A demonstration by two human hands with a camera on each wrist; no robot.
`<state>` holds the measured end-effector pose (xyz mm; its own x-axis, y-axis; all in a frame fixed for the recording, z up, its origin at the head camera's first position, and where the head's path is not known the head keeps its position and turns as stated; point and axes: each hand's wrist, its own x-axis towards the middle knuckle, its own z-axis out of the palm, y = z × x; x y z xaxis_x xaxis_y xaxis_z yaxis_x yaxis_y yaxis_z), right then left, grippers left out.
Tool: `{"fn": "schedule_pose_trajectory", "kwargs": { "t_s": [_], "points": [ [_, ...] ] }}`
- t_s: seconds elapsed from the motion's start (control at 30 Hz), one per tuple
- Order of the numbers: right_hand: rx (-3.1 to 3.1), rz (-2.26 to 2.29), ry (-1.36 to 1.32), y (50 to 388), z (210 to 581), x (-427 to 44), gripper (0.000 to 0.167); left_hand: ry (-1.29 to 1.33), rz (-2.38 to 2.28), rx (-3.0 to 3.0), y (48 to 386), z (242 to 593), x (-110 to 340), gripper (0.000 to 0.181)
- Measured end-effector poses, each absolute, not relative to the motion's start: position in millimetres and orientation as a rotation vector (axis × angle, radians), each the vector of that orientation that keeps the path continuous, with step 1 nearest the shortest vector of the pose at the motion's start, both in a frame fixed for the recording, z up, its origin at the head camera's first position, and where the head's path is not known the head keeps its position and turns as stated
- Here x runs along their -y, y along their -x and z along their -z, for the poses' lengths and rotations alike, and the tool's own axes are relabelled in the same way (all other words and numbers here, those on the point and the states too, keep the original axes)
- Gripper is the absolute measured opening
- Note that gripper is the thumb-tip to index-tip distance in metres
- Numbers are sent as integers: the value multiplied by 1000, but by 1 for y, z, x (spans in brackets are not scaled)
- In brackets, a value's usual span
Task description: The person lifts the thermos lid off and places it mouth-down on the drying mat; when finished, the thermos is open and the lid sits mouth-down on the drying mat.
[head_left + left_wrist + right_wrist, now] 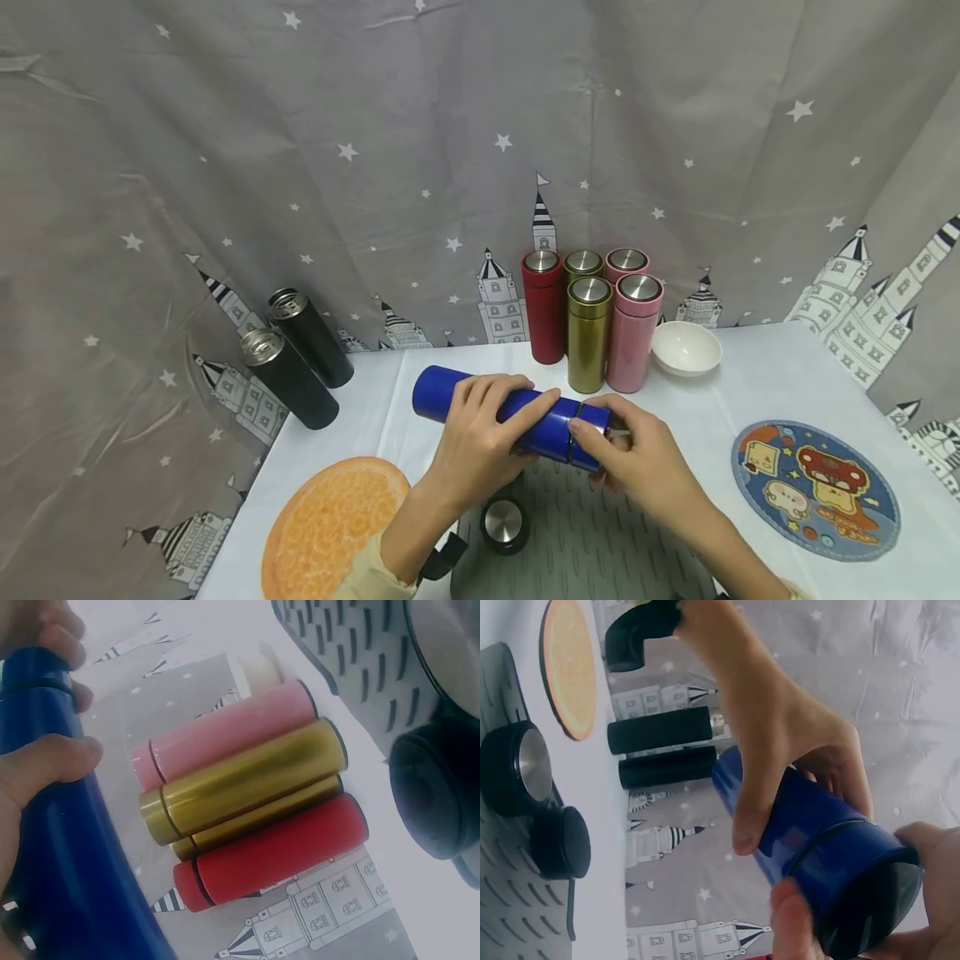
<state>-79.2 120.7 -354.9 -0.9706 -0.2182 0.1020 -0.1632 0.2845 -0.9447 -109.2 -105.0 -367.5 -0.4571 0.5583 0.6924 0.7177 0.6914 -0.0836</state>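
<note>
A blue thermos bottle [546, 430] is held tilted above the grey ridged mat [570, 533]. My left hand [487, 425] wraps round its body, thumb along the near side in the left wrist view. At the other end, my right hand [637, 450] grips the blue cap section [855, 874], beyond a dark seam ring. The dark end face of that section shows between the right fingers in the right wrist view. Below the bottle, a black lid with a silver top [504, 525] lies on the mat, and a second black lid [561, 841] is beside it.
Two black bottles [291, 379] with metal tops stand at the left. Red [543, 317], gold [588, 342] and pink bottles [633, 346] cluster at the back, by a white bowl [686, 348]. An orange-slice mat [337, 525] and a blue cartoon mat [816, 490] lie on either side.
</note>
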Motion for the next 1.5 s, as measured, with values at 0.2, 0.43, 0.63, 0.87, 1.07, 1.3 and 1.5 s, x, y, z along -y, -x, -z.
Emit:
{"fn": "schedule_pose_trajectory", "kwargs": {
  "t_s": [0.2,0.43,0.63,0.87,1.07,1.3,1.5],
  "points": [
    [-2906,1648,679,73,359,-120,51,967,416,2288,109,368,109,80],
    [-3070,1464,1256,74,363,-124,59,971,557,2398,109,367,113,81],
    [-3135,1247,1457,76,367,-124,62,959,657,2493,111,372,122,80],
    [-3202,1213,1439,81,369,-133,66,790,928,2540,111,372,145,81],
    [-3195,1254,1302,89,385,-137,74,710,1080,2431,114,367,168,82],
    [-3197,1249,1151,97,405,-127,87,629,1062,2335,115,367,190,83],
    [-3169,1233,1024,105,424,-117,78,448,1049,2355,113,369,207,78]
  ]
}}
